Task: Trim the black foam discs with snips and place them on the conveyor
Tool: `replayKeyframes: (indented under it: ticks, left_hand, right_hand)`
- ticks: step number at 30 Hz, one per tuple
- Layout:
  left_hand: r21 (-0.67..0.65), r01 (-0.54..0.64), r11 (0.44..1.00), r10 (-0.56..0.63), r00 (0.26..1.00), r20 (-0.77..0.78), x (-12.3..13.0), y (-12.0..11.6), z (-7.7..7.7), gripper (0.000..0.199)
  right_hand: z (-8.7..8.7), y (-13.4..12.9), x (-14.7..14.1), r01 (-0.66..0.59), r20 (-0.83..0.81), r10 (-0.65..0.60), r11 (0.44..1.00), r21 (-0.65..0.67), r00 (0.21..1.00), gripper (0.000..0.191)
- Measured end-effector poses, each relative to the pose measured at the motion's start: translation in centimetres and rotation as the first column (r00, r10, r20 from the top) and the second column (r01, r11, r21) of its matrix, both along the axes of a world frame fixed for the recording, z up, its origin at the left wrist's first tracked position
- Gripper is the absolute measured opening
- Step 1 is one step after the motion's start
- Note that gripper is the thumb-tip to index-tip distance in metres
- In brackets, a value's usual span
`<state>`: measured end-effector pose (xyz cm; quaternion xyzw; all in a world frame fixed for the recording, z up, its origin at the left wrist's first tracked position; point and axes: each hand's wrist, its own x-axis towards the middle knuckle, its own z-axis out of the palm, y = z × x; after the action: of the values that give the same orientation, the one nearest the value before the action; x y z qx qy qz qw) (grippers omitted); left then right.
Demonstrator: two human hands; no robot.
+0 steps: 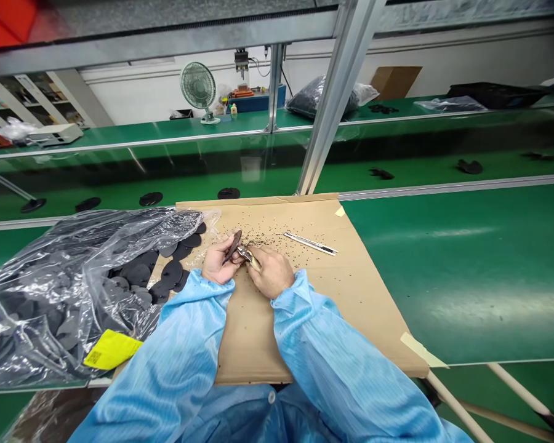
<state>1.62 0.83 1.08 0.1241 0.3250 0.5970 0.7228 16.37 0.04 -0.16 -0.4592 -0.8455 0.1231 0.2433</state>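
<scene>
Tilted on edge, a dark round disc (232,247) is gripped in the fingers of my left hand (218,263). My right hand (271,272) is closed around pliers-like cutters (250,257) with yellowish handles, and their metal jaws meet the disc's edge. Under both hands lies a cardboard sheet (253,344), strewn with tiny black bits. A slim utility knife (311,243) rests on it to the right. On the left, a clear plastic bag (87,271) spills several black discs (172,274) onto the cardboard.
A yellow label (112,349) lies on the bag. Beyond the cardboard, a green conveyor belt (180,181) carries several dark parts. A metal post (337,98) rises at the cardboard's far edge. A green fan (198,89) stands on the back bench.
</scene>
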Motion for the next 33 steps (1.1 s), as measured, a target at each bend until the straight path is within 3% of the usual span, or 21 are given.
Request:
replayKeyframes:
  ticks: [6,10,15,18,21,23,25,27,28,29,31,33]
  left_hand:
    - [0.017,0.028,0.999,-0.027,0.998,-0.054,-0.1,0.0,-0.1,0.013]
    - [-0.013,0.041,0.999,-0.042,0.995,-0.087,0.0,-0.1,-0.2,0.012]
    - [-0.065,0.015,0.998,-0.022,0.994,-0.107,0.3,-0.1,0.0,0.013]
    - [-0.067,-0.004,0.998,-0.002,0.996,-0.092,0.4,0.0,0.1,0.012]
    - [-0.012,-0.018,1.0,0.017,0.999,-0.045,0.4,0.1,-0.2,0.011]
    - [0.007,-0.068,0.998,0.068,0.997,-0.034,0.4,0.3,-0.6,0.011]
    - [0.007,-0.172,0.985,0.173,0.983,-0.059,0.5,0.6,-1.0,0.013]
    - [0.027,-0.294,0.955,0.295,0.951,-0.089,0.7,0.8,-1.4,0.019]
    - [0.051,-0.35,0.935,0.354,0.931,-0.095,0.9,1.0,-1.5,0.022]
    - [0.082,-0.399,0.913,0.406,0.909,-0.094,1.0,1.2,-1.6,0.024]
    - [0.141,-0.471,0.871,0.486,0.867,-0.105,1.2,1.5,-1.7,0.027]
    - [0.181,-0.496,0.85,0.521,0.841,-0.145,1.3,1.7,-1.8,0.026]
  right_hand:
    - [1.0,0.2,0.6,-0.059,0.063,0.064,0.995,-0.077,0.996,0.013]
    - [1.8,0.5,1.2,-0.114,0.123,0.132,0.983,-0.143,0.984,0.018]
    - [2.1,0.5,1.3,-0.096,0.174,0.128,0.979,-0.179,0.976,0.023]
    - [1.7,0.4,1.1,-0.092,0.083,0.109,0.978,-0.186,0.991,0.02]
    - [1.0,0.5,0.8,-0.092,-0.204,0.032,0.952,-0.29,0.979,0.011]
    - [0.8,0.8,0.8,-0.155,-0.479,-0.115,0.859,-0.488,0.87,0.013]
    - [0.8,1.3,1.1,-0.362,-0.67,-0.315,0.65,-0.668,0.672,0.022]
    - [1.2,1.7,1.6,-0.579,-0.719,-0.473,0.43,-0.693,0.509,0.025]
    - [1.3,1.9,1.8,-0.641,-0.717,-0.519,0.36,-0.678,0.467,0.025]
    - [1.4,2.1,2.1,-0.67,-0.709,-0.545,0.321,-0.67,0.448,0.025]
    - [1.4,2.3,2.5,-0.663,-0.698,-0.557,0.315,-0.679,0.451,0.025]
    - [1.1,2.4,2.6,-0.616,-0.721,-0.521,0.398,-0.679,0.457,0.027]
